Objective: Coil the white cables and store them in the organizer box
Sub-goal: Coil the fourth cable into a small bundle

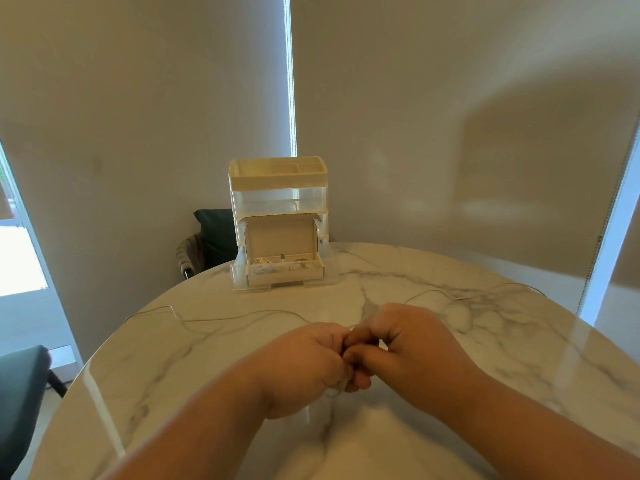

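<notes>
Left hand point(304, 362), right hand point(408, 344) pinch cable point(221, 319) — organizer box point(278, 216), chair point(216, 233) beyond.

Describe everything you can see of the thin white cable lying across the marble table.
The white cable is thin, limp and pale, faint against the marble table. It lies uncoiled: one stretch wanders left towards the table's edge with a sharp bend, and another runs right in gentle waves. Both meet at the near middle, where the left hand and right hand pinch it with curled fingers. Its ends are unclear, as is whether it is one cable or two.
</notes>
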`<move>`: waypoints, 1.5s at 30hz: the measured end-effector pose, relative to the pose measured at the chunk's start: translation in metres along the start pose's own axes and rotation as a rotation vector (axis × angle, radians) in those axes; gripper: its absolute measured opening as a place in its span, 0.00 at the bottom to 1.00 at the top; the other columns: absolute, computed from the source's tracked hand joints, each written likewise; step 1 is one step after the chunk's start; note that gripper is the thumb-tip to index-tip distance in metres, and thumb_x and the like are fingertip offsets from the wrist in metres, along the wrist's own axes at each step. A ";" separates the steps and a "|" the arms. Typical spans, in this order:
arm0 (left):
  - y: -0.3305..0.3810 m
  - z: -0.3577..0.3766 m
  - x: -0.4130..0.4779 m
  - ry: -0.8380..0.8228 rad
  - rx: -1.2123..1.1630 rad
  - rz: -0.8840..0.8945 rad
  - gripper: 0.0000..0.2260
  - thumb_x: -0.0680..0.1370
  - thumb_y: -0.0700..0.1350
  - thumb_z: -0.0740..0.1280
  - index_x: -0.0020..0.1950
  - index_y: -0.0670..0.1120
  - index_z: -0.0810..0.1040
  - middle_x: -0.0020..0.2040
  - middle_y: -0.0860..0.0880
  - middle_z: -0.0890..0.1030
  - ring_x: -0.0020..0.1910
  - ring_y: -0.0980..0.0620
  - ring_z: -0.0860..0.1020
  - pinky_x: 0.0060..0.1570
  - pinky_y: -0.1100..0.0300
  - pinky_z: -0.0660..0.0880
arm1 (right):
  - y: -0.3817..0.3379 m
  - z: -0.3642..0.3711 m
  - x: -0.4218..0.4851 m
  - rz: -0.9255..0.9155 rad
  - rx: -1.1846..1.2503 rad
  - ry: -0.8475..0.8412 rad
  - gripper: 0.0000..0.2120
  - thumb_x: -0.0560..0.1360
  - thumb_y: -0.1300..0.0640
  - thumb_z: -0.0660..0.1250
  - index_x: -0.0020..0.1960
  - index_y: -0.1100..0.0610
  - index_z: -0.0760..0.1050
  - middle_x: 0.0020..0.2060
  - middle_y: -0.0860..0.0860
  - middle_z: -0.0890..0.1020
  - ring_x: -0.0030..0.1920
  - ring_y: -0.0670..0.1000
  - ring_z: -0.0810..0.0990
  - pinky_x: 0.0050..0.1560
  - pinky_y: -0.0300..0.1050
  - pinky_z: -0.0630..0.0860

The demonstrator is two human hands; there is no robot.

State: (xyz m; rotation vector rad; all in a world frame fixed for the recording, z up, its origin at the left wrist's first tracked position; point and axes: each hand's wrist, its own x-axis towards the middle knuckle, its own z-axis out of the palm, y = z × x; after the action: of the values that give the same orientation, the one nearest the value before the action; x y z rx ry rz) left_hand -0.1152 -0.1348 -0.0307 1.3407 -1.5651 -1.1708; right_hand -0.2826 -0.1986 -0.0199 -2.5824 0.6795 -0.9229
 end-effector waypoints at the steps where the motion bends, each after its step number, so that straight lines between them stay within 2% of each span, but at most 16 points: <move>1: 0.000 -0.001 0.000 0.000 -0.009 -0.011 0.09 0.66 0.36 0.64 0.42 0.44 0.80 0.40 0.45 0.80 0.39 0.55 0.78 0.42 0.63 0.74 | 0.000 0.000 0.000 0.013 0.019 0.011 0.05 0.69 0.53 0.74 0.41 0.43 0.84 0.35 0.36 0.81 0.44 0.38 0.78 0.43 0.32 0.72; 6: -0.007 0.002 0.003 -0.015 -0.140 -0.091 0.13 0.74 0.25 0.62 0.54 0.34 0.80 0.45 0.42 0.83 0.46 0.49 0.83 0.53 0.55 0.77 | 0.009 -0.003 0.002 0.072 0.077 0.092 0.06 0.68 0.54 0.76 0.38 0.44 0.82 0.38 0.34 0.80 0.42 0.39 0.79 0.39 0.31 0.71; 11: -0.004 0.002 0.004 -0.009 -0.204 -0.098 0.19 0.70 0.28 0.62 0.60 0.30 0.76 0.47 0.40 0.84 0.48 0.45 0.83 0.58 0.49 0.76 | 0.015 -0.003 0.003 0.073 0.134 0.090 0.15 0.71 0.58 0.75 0.37 0.38 0.79 0.41 0.34 0.81 0.44 0.39 0.80 0.43 0.30 0.73; 15: -0.004 0.005 0.002 -0.008 -0.165 -0.087 0.16 0.72 0.24 0.58 0.57 0.30 0.77 0.42 0.43 0.83 0.40 0.50 0.81 0.48 0.57 0.79 | 0.024 -0.001 0.005 0.140 0.192 0.040 0.08 0.72 0.57 0.75 0.40 0.43 0.84 0.40 0.36 0.83 0.44 0.40 0.81 0.45 0.32 0.74; 19: -0.001 0.008 0.000 0.007 -0.134 -0.097 0.17 0.65 0.31 0.59 0.52 0.37 0.77 0.37 0.50 0.80 0.36 0.54 0.78 0.43 0.62 0.78 | 0.027 0.002 0.006 0.184 0.260 0.023 0.08 0.72 0.58 0.75 0.41 0.44 0.85 0.39 0.38 0.84 0.43 0.41 0.81 0.45 0.33 0.76; 23: 0.001 0.011 0.001 0.049 -0.134 -0.102 0.16 0.66 0.30 0.58 0.51 0.37 0.77 0.35 0.51 0.79 0.33 0.54 0.76 0.37 0.64 0.75 | 0.026 0.004 0.007 0.204 0.298 0.022 0.06 0.72 0.58 0.75 0.42 0.47 0.85 0.39 0.41 0.85 0.43 0.42 0.82 0.47 0.38 0.78; 25: 0.002 0.013 0.003 0.108 -0.159 -0.130 0.14 0.66 0.32 0.60 0.47 0.39 0.79 0.37 0.48 0.79 0.33 0.51 0.75 0.38 0.61 0.73 | 0.026 0.004 0.006 0.217 0.331 0.028 0.06 0.72 0.58 0.75 0.42 0.48 0.85 0.39 0.43 0.85 0.43 0.43 0.82 0.47 0.38 0.78; 27: 0.004 0.016 0.004 0.157 -0.160 -0.146 0.11 0.63 0.38 0.63 0.40 0.43 0.82 0.41 0.43 0.79 0.36 0.46 0.74 0.43 0.52 0.71 | 0.026 0.004 0.006 0.229 0.354 0.024 0.05 0.72 0.58 0.75 0.42 0.48 0.85 0.39 0.43 0.86 0.42 0.43 0.83 0.47 0.39 0.79; 28: 0.005 0.017 0.003 0.180 -0.141 -0.149 0.09 0.62 0.41 0.64 0.38 0.44 0.82 0.40 0.43 0.79 0.37 0.45 0.73 0.44 0.51 0.70 | 0.026 0.005 0.007 0.235 0.361 0.020 0.05 0.72 0.58 0.75 0.42 0.49 0.86 0.39 0.44 0.86 0.42 0.43 0.83 0.48 0.39 0.79; 31: 0.008 0.019 0.001 0.236 0.005 -0.103 0.09 0.74 0.46 0.64 0.41 0.43 0.81 0.33 0.46 0.76 0.33 0.49 0.74 0.37 0.58 0.70 | 0.025 0.007 0.007 0.242 0.394 0.007 0.04 0.72 0.59 0.75 0.43 0.50 0.86 0.39 0.45 0.86 0.43 0.43 0.84 0.49 0.39 0.79; 33: 0.007 0.020 0.001 0.274 0.035 -0.075 0.13 0.80 0.45 0.61 0.39 0.43 0.80 0.29 0.49 0.74 0.31 0.51 0.72 0.36 0.57 0.71 | 0.025 0.009 0.007 0.244 0.414 0.006 0.06 0.73 0.60 0.74 0.43 0.50 0.85 0.39 0.45 0.86 0.43 0.43 0.84 0.49 0.38 0.79; 36: 0.008 0.021 0.001 0.309 0.022 -0.071 0.17 0.81 0.47 0.61 0.33 0.47 0.78 0.26 0.52 0.71 0.30 0.51 0.69 0.38 0.54 0.68 | 0.023 0.009 0.007 0.270 0.487 0.017 0.07 0.73 0.63 0.72 0.42 0.52 0.85 0.37 0.46 0.86 0.42 0.43 0.84 0.46 0.34 0.78; 39: 0.008 0.020 0.003 0.340 0.079 -0.035 0.19 0.80 0.52 0.63 0.31 0.50 0.78 0.26 0.52 0.71 0.29 0.51 0.68 0.37 0.54 0.68 | 0.026 0.007 0.008 0.272 0.532 -0.005 0.07 0.74 0.63 0.71 0.44 0.54 0.85 0.39 0.48 0.87 0.44 0.46 0.85 0.50 0.39 0.79; 41: 0.010 0.019 0.003 0.361 0.088 -0.019 0.19 0.80 0.50 0.64 0.30 0.50 0.78 0.25 0.51 0.71 0.28 0.51 0.68 0.35 0.56 0.68 | 0.027 0.005 0.009 0.264 0.534 -0.012 0.06 0.75 0.61 0.71 0.45 0.53 0.86 0.40 0.48 0.87 0.45 0.46 0.84 0.51 0.39 0.79; 43: 0.012 0.018 0.002 0.378 0.040 0.006 0.20 0.80 0.46 0.62 0.28 0.48 0.76 0.24 0.49 0.69 0.27 0.50 0.67 0.33 0.56 0.67 | 0.029 0.003 0.010 0.272 0.550 -0.006 0.05 0.75 0.60 0.71 0.45 0.52 0.85 0.39 0.47 0.86 0.43 0.43 0.83 0.47 0.36 0.78; 45: 0.015 0.018 0.001 0.433 -0.009 0.027 0.22 0.81 0.45 0.60 0.25 0.48 0.73 0.24 0.48 0.68 0.27 0.48 0.66 0.32 0.55 0.68 | 0.029 0.004 0.010 0.303 0.603 -0.011 0.07 0.76 0.61 0.71 0.43 0.52 0.85 0.35 0.46 0.84 0.35 0.40 0.79 0.39 0.33 0.73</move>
State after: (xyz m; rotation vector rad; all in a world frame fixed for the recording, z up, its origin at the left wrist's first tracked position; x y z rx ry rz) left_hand -0.1363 -0.1324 -0.0221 1.4468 -1.2581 -0.8001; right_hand -0.2829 -0.2276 -0.0300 -1.8950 0.6439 -0.8507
